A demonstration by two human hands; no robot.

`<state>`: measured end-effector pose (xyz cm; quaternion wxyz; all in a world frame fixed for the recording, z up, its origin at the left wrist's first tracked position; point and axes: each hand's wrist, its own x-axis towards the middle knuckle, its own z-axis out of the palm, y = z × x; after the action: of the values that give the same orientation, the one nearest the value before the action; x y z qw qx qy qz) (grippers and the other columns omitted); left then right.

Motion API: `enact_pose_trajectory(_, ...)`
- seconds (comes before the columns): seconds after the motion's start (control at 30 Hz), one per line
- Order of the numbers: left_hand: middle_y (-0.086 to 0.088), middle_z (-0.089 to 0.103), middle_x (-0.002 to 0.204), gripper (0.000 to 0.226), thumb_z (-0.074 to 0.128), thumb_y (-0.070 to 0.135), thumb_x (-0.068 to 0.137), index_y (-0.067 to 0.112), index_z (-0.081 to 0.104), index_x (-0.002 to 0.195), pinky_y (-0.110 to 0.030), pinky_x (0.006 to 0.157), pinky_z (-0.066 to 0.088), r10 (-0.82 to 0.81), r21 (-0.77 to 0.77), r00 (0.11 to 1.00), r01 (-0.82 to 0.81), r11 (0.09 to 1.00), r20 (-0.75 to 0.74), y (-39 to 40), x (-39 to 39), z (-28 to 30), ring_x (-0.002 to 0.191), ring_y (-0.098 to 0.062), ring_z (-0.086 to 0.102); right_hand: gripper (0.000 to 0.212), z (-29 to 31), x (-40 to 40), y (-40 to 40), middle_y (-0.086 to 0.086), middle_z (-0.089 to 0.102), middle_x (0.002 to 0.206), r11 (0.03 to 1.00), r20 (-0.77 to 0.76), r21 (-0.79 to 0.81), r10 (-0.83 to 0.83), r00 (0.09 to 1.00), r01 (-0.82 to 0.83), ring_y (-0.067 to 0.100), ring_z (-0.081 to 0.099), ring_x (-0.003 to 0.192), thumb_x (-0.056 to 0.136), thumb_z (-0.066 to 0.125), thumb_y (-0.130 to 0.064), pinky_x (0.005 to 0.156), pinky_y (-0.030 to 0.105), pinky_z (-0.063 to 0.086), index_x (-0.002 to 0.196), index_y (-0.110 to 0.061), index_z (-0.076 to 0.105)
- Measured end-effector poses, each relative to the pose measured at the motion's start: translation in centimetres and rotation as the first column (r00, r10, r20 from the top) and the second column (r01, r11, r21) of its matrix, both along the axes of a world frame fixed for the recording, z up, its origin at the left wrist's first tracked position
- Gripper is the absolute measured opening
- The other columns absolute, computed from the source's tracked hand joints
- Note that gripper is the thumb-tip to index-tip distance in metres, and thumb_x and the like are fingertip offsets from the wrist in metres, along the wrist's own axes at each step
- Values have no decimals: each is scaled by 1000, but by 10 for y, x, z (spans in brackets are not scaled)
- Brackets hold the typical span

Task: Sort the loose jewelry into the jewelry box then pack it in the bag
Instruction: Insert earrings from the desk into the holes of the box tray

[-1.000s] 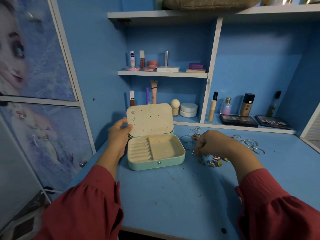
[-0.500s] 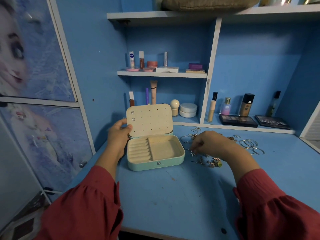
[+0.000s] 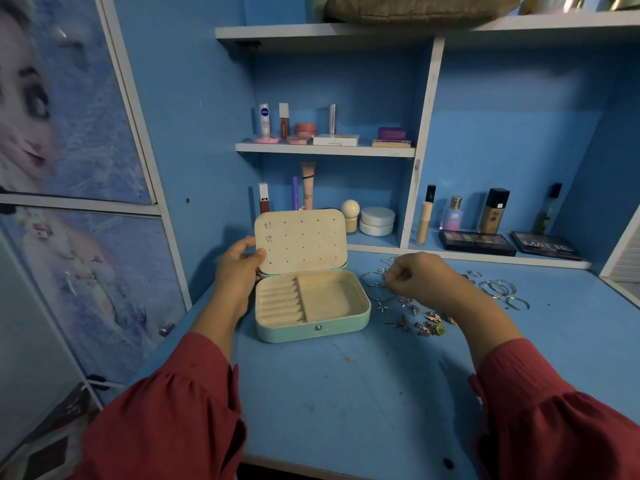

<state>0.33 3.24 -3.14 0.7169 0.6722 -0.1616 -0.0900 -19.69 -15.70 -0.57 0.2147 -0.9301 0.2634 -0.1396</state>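
A mint-green jewelry box (image 3: pixel 311 330) lies open on the blue desk, its cream lid (image 3: pixel 304 244) upright with two small earrings (image 3: pixel 268 231) pinned at the top left. My left hand (image 3: pixel 239 271) grips the lid's left edge, thumb on its front. Just right of the box, my right hand (image 3: pixel 419 277) hovers with fingers curled, pinching a small earring too tiny to make out. Loose jewelry (image 3: pixel 415 317) lies scattered under and around that hand, with silver hoops (image 3: pixel 375 282) to its left and bangles (image 3: pixel 498 289) to its right.
Cosmetics line the shelves behind: bottles (image 3: pixel 491 213), two dark palettes (image 3: pixel 476 241), white jars (image 3: pixel 377 221). A cupboard door with a printed picture (image 3: pixel 69 168) stands at the left. The desk's front edge (image 3: pixel 311 465) is near my red sleeves.
My right hand has lifted from the jewelry pile and moved left toward the box, fingers pinched. My left hand stays on the lid.
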Motion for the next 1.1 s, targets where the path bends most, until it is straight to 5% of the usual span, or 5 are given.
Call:
enact_pose_trajectory(0.3, -6, 67, 111, 25, 53, 6, 95, 14, 61, 117, -23, 63, 49, -16, -7, 1000, 16, 1000, 7, 2, 3, -1, 82, -14, 64, 26, 0, 14, 25, -3, 58, 67, 965, 217, 254, 9, 976, -66, 20, 64, 69, 83, 54, 4, 53, 18, 49, 76, -20, 59)
enact_pose_trajectory(0.43, -6, 66, 110, 23, 52, 5, 95, 18, 61, 112, -24, 65, 50, -24, -14, 1000, 24, 1000, 9, 2, 3, -1, 84, -15, 64, 27, -3, 23, 36, 7, 69, 71, 937, 293, 343, -38, 955, -68, 13, 61, 59, 82, 59, 3, 65, 24, 55, 73, -21, 65)
enact_pose_trajectory(0.63, -4, 66, 108, 22, 53, 5, 95, 19, 60, 110, -23, 65, 50, -22, -21, 1000, 22, 1000, 6, 1, 4, -2, 84, -14, 64, 23, -2, 25, 41, 4, 71, 79, 837, 362, 532, -89, 928, -127, 21, 58, 74, 78, 71, 1, 86, 47, 52, 80, -22, 71)
enact_pose_trajectory(0.9, -5, 66, 106, 24, 53, 5, 94, 14, 62, 114, -19, 59, 48, -29, -21, 1000, 29, 999, 7, 1, 7, -4, 77, -11, 62, 15, -11, 35, 45, 3, 68, 65, 793, 464, 572, -105, 880, -208, 16, 63, 63, 85, 66, 0, 73, 24, 56, 77, -12, 69)
enact_pose_trajectory(1.1, -6, 69, 102, 21, 54, 6, 94, 13, 66, 109, -25, 67, 48, -74, 13, 997, 74, 997, 1, 4, 15, -6, 81, -16, 62, 14, -10, 56, 56, 2, 66, 68, 853, 441, 480, -32, 897, -205, 12, 60, 58, 91, 62, -10, 70, 26, 56, 80, -16, 68)
